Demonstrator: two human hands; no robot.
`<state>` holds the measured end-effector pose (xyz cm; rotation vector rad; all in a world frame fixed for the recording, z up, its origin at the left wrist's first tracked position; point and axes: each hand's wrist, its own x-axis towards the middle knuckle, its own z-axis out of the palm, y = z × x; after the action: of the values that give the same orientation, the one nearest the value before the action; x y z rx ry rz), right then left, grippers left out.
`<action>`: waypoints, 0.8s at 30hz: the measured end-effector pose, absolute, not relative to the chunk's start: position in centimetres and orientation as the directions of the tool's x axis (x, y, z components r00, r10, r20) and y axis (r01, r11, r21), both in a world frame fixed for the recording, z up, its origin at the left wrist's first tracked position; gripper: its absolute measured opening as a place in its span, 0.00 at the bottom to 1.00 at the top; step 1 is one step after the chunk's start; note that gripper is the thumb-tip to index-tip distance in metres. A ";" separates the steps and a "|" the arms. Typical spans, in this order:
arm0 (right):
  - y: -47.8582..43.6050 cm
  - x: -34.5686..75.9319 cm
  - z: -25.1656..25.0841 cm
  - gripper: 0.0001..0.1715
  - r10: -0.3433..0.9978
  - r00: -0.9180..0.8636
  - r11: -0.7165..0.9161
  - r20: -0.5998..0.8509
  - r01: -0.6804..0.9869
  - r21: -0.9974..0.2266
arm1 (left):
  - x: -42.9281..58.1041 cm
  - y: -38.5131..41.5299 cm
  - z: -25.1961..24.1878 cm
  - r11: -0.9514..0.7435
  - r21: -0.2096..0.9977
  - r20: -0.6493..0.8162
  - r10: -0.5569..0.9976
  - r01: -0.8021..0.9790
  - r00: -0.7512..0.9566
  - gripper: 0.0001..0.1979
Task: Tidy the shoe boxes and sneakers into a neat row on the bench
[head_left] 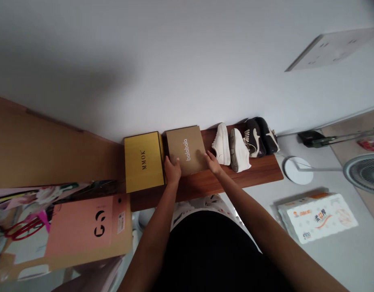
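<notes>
A brown "balabala" shoe box [185, 148] rests on a dark wooden shelf [259, 171] against the white wall. My left hand [172, 170] grips the box's near left corner, fingers curled over the edge. My right hand [212, 162] presses against its near right side. A yellow "MMOK" box [143, 161] sits directly to the left, touching or almost touching the brown one. To the right of the brown box stand a pair of white sneakers [231, 148] and a pair of dark sneakers [261, 138].
A pink box with black lettering [83, 227] and colourful bags [19, 219] lie at the lower left. On the grey floor at right are a white fan base [298, 170], a fan head [364, 172] and a pack of tissues [319, 217].
</notes>
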<state>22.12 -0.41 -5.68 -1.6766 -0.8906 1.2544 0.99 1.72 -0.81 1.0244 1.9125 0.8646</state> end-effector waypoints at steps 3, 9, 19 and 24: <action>-2.7 24.5 -3.8 0.45 0.870 0.347 -0.394 -0.350 0.064 -0.917 | 3.4 1.3 1.2 0.240 0.894 -0.151 0.957 0.379 -0.250 0.34; -7.8 34.7 -3.0 0.43 0.811 0.562 -0.385 -0.163 0.304 -0.871 | 13.3 -0.2 1.5 0.208 0.936 -0.264 0.949 0.286 0.172 0.33; -8.0 43.2 -6.7 0.27 0.845 0.314 -0.530 -0.432 0.588 -0.611 | 21.7 1.8 -3.1 0.471 0.711 -0.593 0.800 0.523 0.086 0.41; -6.8 43.3 -5.6 0.22 0.854 0.129 -0.477 -0.504 0.584 -0.657 | 21.6 2.3 -2.1 0.245 0.570 -0.591 0.786 0.784 0.184 0.26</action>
<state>43.33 -6.84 -5.65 -2.1112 -1.4017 1.2737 21.56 2.31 -2.13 1.5101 1.5700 0.0024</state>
